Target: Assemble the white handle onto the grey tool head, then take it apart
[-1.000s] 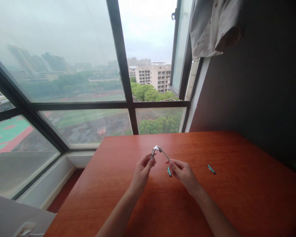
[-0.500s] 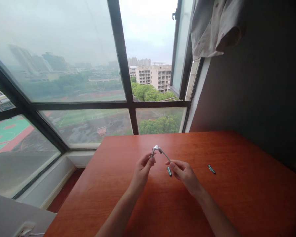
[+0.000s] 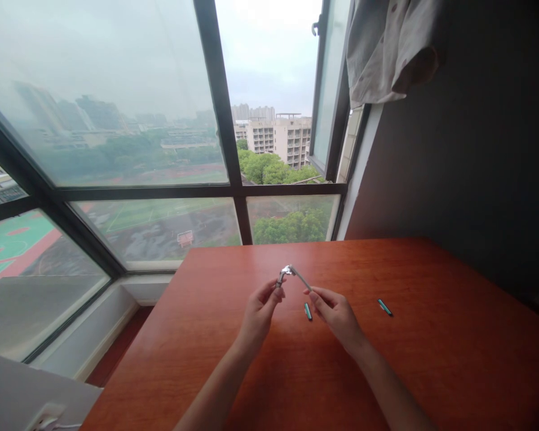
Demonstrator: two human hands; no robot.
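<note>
Both hands hold a small silver metal piece [image 3: 291, 273] above the red-brown wooden table [image 3: 431, 359]. It is bent at a joint, like a folded arm of a pair of glasses. My left hand [image 3: 261, 311] pinches its short left end between thumb and fingertips. My right hand [image 3: 335, 312] pinches the far end of its thin straight leg. A small teal sleeve [image 3: 308, 311] lies on the table between the hands, close to my right hand. A second teal sleeve [image 3: 385, 307] lies further right.
A large window with a dark frame [image 3: 233, 191] stands beyond the table's far edge, one pane [image 3: 330, 90] swung open. A pale shirt [image 3: 386, 48] hangs at the upper right against a dark wall [image 3: 476, 167]. A white object [image 3: 45, 417] shows at the lower left.
The metal piece and both hands have shifted very slightly upward and right; the grips are unchanged.
</note>
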